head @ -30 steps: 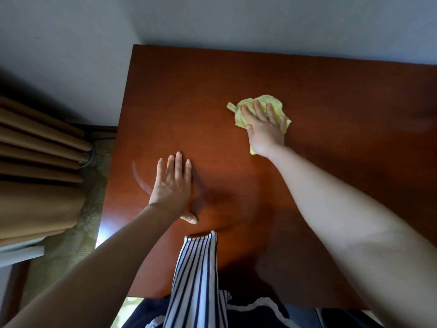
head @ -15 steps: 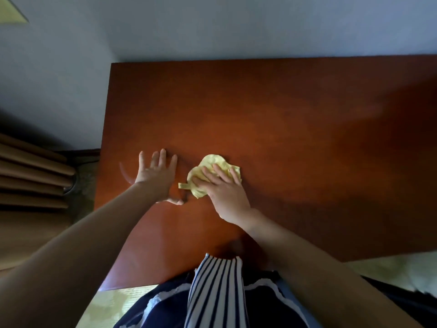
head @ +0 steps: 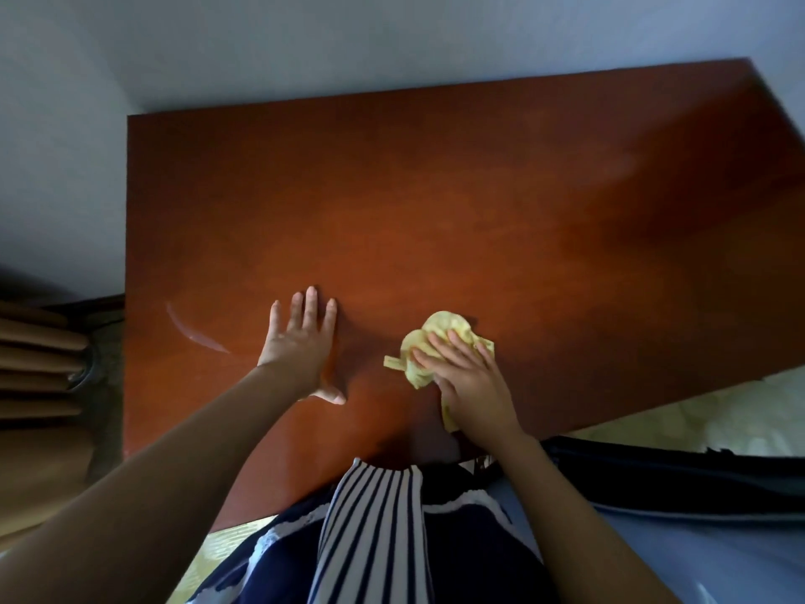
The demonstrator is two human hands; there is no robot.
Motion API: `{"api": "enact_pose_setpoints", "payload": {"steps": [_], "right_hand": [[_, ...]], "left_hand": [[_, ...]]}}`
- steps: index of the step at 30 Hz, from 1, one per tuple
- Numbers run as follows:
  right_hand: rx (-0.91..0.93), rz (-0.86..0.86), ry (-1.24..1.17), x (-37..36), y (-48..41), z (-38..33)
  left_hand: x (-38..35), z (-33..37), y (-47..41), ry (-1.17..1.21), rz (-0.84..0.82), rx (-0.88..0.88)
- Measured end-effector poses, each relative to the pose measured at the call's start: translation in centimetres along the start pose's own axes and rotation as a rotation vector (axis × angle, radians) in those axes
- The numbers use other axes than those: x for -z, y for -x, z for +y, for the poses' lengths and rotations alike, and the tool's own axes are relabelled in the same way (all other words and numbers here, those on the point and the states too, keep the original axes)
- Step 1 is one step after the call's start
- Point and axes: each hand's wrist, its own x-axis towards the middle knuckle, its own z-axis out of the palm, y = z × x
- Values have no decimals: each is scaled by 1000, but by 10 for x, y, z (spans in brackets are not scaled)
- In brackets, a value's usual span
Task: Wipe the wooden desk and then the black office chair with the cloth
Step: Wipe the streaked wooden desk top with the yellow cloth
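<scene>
Evidently, beside the flat left hand (head: 300, 346), the straight-fingered right hand (head: 472, 381) is pressing the yellow cloth (head: 440, 335) onto the counter (head: 435, 189); the chair is presumably waiting.

You get a dim, soft picture. The reddish-brown wooden desk (head: 435, 220) glows warmest mid-surface and darkens toward its far right corner. A pale curved glare streak (head: 196, 333) marks its left side. Shadow pools at its near edge, and the wide lens skews its outline.
</scene>
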Motion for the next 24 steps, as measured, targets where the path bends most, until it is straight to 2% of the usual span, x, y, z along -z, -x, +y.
{"api": "enact_pose_setpoints", "payload": {"steps": [12, 24], "right_hand": [[-110, 106, -4, 54, -95, 69], [-188, 78, 99, 64, -203, 61]], "left_hand": [[0, 5, -1, -12, 8, 8], [3, 7, 0, 21, -6, 64]]}}
